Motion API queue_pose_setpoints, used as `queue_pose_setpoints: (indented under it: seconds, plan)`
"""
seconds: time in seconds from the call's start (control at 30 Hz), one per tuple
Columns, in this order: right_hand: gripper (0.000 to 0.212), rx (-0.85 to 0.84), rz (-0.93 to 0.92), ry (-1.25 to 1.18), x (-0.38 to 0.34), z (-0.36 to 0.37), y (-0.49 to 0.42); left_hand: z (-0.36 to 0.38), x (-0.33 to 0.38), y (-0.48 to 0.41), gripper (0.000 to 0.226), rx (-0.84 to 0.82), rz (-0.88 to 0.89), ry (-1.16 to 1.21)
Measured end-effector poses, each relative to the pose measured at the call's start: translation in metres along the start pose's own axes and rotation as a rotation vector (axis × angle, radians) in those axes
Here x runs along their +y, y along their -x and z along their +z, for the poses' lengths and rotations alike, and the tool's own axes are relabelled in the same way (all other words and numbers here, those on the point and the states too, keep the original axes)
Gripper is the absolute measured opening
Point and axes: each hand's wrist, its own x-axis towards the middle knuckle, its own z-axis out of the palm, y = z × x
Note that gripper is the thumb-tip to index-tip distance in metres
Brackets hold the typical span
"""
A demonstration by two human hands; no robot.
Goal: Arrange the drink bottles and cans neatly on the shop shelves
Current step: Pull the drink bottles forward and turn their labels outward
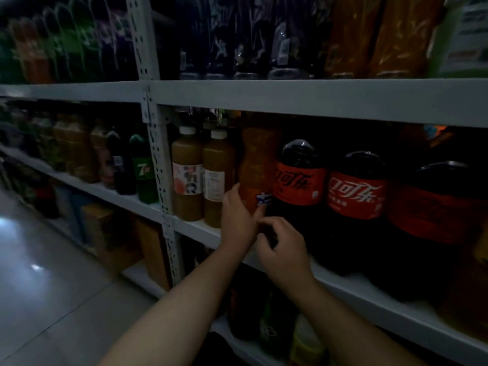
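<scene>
A tall orange soda bottle point(257, 165) stands on the middle shelf point(343, 283), between two juice bottles and a row of cola bottles. My left hand point(237, 217) holds its lower part, thumb on the left side and fingers across the blue label. My right hand point(284, 249) is just below and to the right, fingers curled near the bottle's dark base. Whether it holds anything is hidden in shadow. Big cola bottles with red labels point(299, 180) point(355, 194) point(438, 207) stand to the right.
Two white-capped juice bottles point(187, 175) point(217, 178) stand left of the orange bottle. A perforated upright post point(161, 167) divides the bays. A green soda bottle point(144, 170) and others fill the left bay. Bottles line the top shelf point(317, 96). More bottles stand on the lower shelf point(264, 318). Floor lies at left.
</scene>
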Motion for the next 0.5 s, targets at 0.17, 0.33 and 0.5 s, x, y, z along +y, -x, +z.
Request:
queue_pose_setpoints:
  seconds: [0.17,0.33,0.5]
  plan:
    - [0.018,0.155,-0.044,0.044,0.004,-0.012,-0.001,0.024,0.008,-0.013,0.082,0.057,-0.134,0.154]
    - [0.018,0.184,-0.059,-0.013,-0.009,-0.020,-0.014,0.024,-0.002,-0.021,0.109,-0.020,-0.079,0.201]
    - [0.018,0.120,-0.047,-0.031,-0.022,-0.016,-0.031,0.014,-0.007,-0.027,0.112,-0.101,-0.085,0.151]
